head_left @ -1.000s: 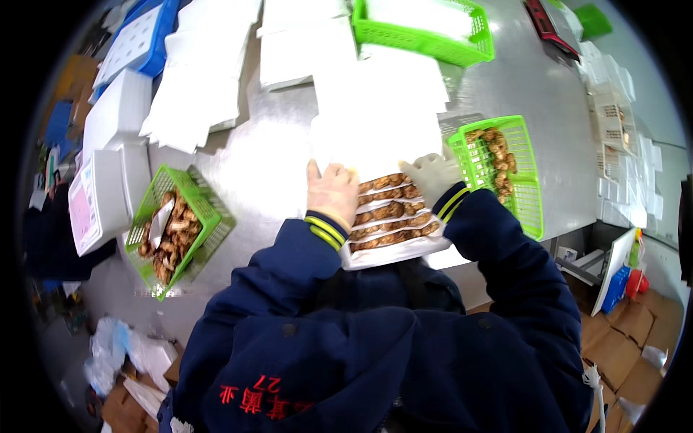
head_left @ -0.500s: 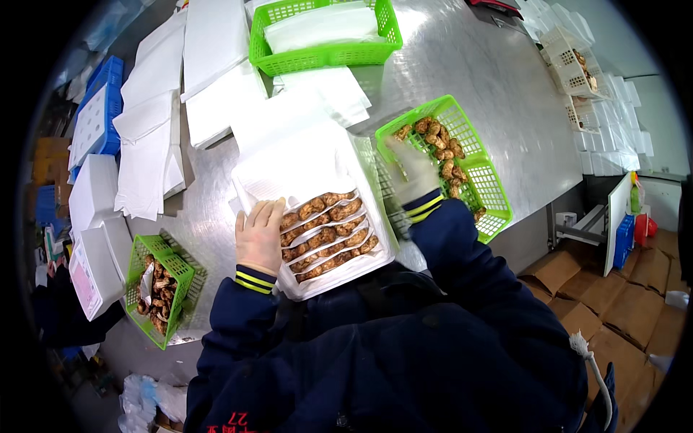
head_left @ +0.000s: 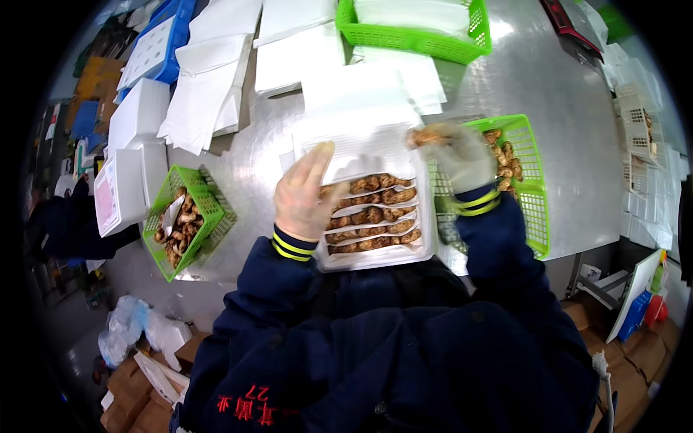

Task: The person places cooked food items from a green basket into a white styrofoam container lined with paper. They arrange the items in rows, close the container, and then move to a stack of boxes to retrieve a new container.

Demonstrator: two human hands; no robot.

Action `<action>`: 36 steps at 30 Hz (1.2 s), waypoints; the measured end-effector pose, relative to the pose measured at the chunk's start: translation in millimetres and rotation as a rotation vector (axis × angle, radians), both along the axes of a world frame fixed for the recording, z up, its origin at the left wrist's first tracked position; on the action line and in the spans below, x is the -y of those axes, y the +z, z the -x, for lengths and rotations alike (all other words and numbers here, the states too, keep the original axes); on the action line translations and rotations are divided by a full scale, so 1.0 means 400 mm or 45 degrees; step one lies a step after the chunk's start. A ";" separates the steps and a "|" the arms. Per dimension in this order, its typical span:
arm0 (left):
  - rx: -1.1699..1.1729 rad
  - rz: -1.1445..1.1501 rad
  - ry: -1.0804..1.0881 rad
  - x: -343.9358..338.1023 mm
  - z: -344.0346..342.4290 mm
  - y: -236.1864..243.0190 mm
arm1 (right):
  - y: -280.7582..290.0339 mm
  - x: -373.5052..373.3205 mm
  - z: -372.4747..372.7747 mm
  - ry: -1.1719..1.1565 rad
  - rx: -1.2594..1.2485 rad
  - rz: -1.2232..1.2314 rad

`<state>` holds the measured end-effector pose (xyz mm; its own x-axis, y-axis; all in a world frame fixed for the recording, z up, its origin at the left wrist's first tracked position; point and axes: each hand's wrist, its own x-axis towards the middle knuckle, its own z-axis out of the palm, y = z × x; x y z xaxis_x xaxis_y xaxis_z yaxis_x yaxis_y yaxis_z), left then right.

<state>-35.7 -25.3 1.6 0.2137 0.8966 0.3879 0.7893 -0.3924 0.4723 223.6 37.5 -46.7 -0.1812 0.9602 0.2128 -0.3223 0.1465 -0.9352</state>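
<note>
In front of me stands a white foam box [head_left: 431, 224] lined with white paper. Brown mushrooms [head_left: 372, 214] lie in it in several rows, with folds of paper between them. My left hand [head_left: 303, 196], in a thin pale glove, is over the box's left edge, its fingers apart and holding nothing. Gloved too, my right hand [head_left: 468, 157] is blurred by motion between the box and a green basket [head_left: 534, 209]. Its fingertips grip a brown mushroom [head_left: 426, 136] above the box's right side. Loose mushrooms [head_left: 507, 162] sit in that basket, partly hidden by my arm.
Another green basket [head_left: 209, 209] of mushrooms stands at the left, beside white foam boxes [head_left: 130, 180]. Stacked white paper sheets [head_left: 216, 79] and a green basket [head_left: 411, 40] holding white sheets are at the back of the metal table [head_left: 577, 137]. Cardboard boxes [head_left: 650, 353] lie lower right.
My right hand has come out of the right green basket with a mushroom and moved left to the box. My left hand has lifted its fingers from the box's edge. The view has shifted.
</note>
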 end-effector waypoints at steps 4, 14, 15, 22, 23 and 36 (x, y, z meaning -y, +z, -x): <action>-0.152 0.125 -0.142 -0.018 -0.035 -0.038 | -0.044 0.101 0.196 0.175 0.145 0.434; -0.772 0.354 -0.059 -0.045 0.057 -0.116 | -0.358 -0.051 -0.362 -0.865 0.751 0.603; -0.798 0.380 -0.060 -0.044 0.061 -0.107 | -0.320 -0.066 -0.314 -0.766 0.745 0.847; -0.562 0.272 -0.017 -0.043 0.115 -0.113 | -0.330 -0.096 -0.285 -0.827 1.004 0.949; -0.568 0.264 -0.004 -0.038 0.121 -0.115 | -0.313 -0.084 -0.287 -0.870 0.981 0.774; -0.799 0.448 -0.193 -0.048 0.089 -0.096 | -0.047 -0.026 0.188 0.443 0.793 0.168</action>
